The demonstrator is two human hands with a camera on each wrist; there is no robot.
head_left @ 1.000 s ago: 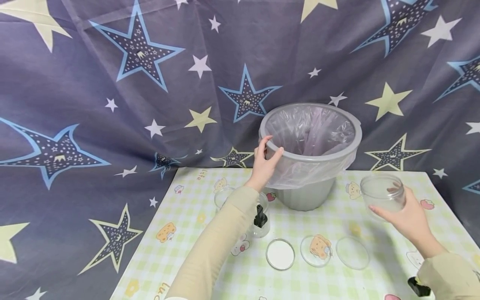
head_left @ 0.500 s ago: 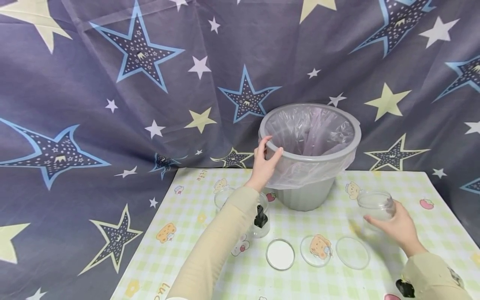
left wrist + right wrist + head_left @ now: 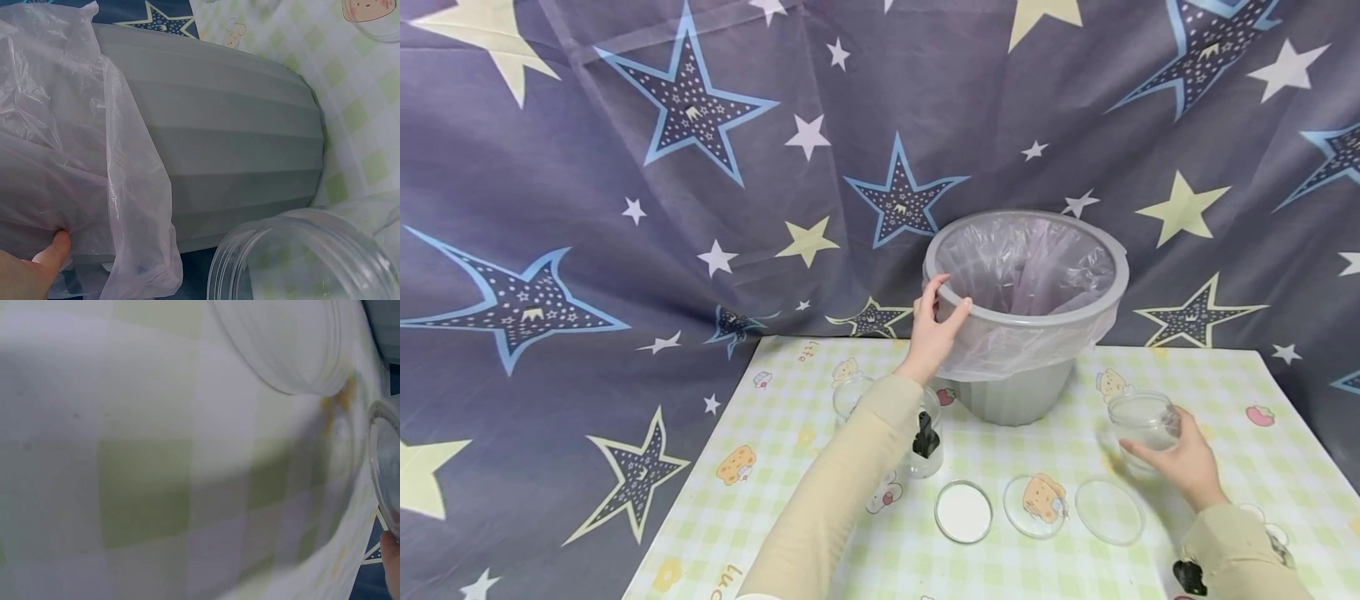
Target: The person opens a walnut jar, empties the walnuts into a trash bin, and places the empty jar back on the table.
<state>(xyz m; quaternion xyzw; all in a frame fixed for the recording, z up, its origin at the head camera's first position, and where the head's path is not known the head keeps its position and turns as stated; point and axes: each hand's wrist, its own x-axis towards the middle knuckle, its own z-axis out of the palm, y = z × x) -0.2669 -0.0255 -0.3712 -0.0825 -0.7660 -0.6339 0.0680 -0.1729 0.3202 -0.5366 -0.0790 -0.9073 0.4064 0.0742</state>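
A grey trash can [image 3: 1018, 398], lined with a translucent bag [image 3: 1000, 360], stands upright at the back of the table. My left hand [image 3: 928, 335] holds its rim at the near left side; the left wrist view shows the thumb [image 3: 53, 256] against the liner. Over the right part of the table, my right hand [image 3: 1191, 462] grips a clear open-topped jar [image 3: 1138, 427] from the side. Only the jar's edge [image 3: 377, 456] shows in the right wrist view. Whether its base touches the cloth cannot be told.
A white disc lid [image 3: 963, 512] and two clear lids [image 3: 1026, 525] [image 3: 1108, 542] lie in a row in front. Under my left forearm stand clear jars [image 3: 852, 390], partly hidden; a black object [image 3: 927, 437] shows through one. A star-patterned curtain [image 3: 737, 208] hangs behind.
My right hand has brought the jar down toward the table and slightly nearer and to the left. The left hand keeps its place on the rim; the whole view shifts slightly.
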